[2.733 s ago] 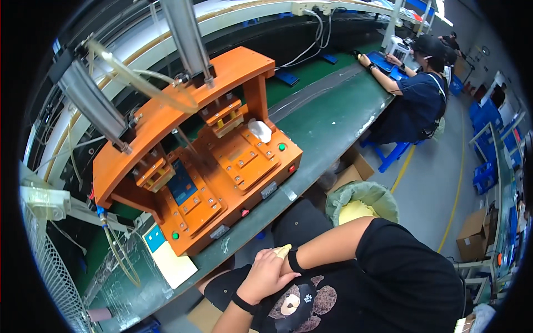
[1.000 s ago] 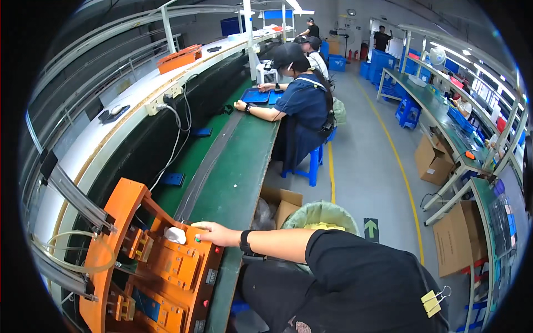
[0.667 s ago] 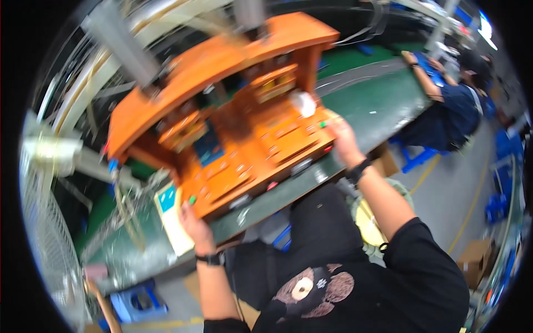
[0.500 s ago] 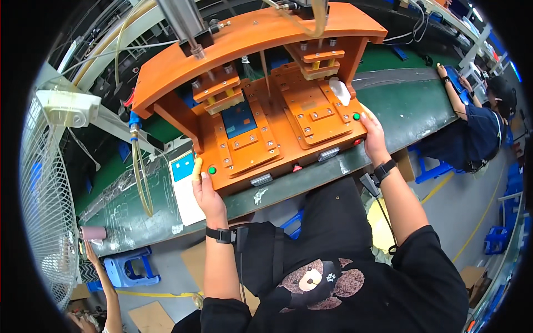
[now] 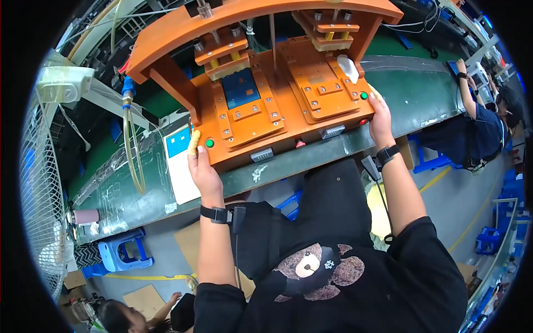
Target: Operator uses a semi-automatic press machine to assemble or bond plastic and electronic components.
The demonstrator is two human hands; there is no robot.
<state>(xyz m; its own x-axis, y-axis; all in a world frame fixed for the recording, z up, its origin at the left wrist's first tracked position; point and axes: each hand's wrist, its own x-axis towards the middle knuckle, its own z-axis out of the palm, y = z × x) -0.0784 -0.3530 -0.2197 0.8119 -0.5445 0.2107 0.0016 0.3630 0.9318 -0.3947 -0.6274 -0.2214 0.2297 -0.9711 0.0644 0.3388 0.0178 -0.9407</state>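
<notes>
An orange two-station press (image 5: 288,119) stands on the green bench in front of me. My left hand (image 5: 205,169) grips its left front corner, thumb just below a green button (image 5: 210,143), a yellow-covered finger along the side. At the right front corner my right hand (image 5: 380,119) holds the base, its thumb close to another green button (image 5: 364,95). The remaining fingers are partly hidden. A dark blue flat panel (image 5: 240,90) lies in the left station under a raised pressing block (image 5: 222,55). Beside the right station is a white crumpled piece (image 5: 348,69).
A white sheet with a blue patch (image 5: 180,166) lies left of the press. A looped hose (image 5: 133,150) hangs there, near a caged fan (image 5: 41,183) and a pink cylinder (image 5: 86,216). Blue stools (image 5: 126,250) stand below the bench. Other people sit at right and lower left.
My view has shifted, so the press sits higher in it. Both hands stay at the press corners. At lower left, another person's arm has left the bench edge and their head shows more.
</notes>
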